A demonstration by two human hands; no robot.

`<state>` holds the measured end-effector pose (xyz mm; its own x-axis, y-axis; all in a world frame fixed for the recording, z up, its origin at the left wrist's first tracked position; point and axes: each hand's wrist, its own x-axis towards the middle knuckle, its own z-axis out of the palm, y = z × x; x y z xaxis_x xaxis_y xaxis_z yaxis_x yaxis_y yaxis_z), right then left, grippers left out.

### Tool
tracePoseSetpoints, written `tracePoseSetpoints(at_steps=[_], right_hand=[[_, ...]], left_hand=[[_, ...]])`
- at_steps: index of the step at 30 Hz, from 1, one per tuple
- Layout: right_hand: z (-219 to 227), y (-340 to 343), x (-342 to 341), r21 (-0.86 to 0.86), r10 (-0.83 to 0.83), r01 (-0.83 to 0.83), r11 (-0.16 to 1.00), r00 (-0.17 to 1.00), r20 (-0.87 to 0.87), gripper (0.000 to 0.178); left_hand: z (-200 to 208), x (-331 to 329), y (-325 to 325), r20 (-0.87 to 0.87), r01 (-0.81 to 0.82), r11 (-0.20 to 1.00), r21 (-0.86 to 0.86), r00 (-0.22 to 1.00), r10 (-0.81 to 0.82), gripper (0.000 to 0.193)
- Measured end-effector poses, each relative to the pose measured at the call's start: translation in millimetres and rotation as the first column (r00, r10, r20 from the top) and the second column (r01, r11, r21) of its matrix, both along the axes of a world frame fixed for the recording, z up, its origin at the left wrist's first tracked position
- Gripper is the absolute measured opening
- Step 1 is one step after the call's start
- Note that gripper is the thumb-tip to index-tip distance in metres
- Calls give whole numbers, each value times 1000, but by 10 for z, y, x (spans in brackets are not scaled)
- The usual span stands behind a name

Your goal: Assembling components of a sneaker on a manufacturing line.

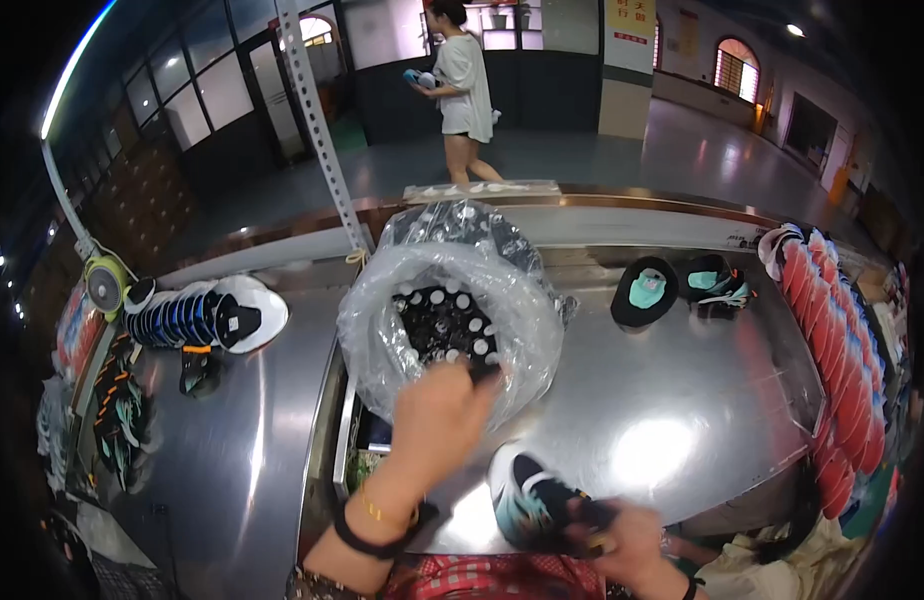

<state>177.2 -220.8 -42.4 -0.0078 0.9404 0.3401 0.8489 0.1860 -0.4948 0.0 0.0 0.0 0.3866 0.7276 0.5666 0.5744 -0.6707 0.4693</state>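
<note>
My left hand (444,405) is at the near side of an open clear plastic bag (522,330), its fingers curled at the opening. Something dark shows at the fingertips, blurred and too hidden to name. Inside the bag lie many small black pieces (442,325) with round white spots. Low in front of me, my right hand (627,540) grips a sneaker (527,505) by its dark heel end. The sneaker has a white toe, black upper and mint-green sides. Its toe points away from me, over the metal bench.
On the bench (682,380) stand a black shoe (645,290) with mint lining and another sneaker (720,285). Red-and-blue curved pieces (832,350) are stacked at right. Left are a row of shoe parts (197,315) and a small fan (105,287). A person (467,85) walks beyond the bench.
</note>
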Motion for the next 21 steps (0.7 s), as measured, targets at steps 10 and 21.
tracePoseSetpoints(at_steps=[10,21], right_hand=[[73,306,-70,191,29,-9,982,995,-100,15],[-195,264,-247,-561,87,-276,781,937,-339,32]], left_hand=[[-465,-114,681,-617,-148,981,124,763,193,17],[-403,-52,657,-427,-200,971,-130,895,127,27]])
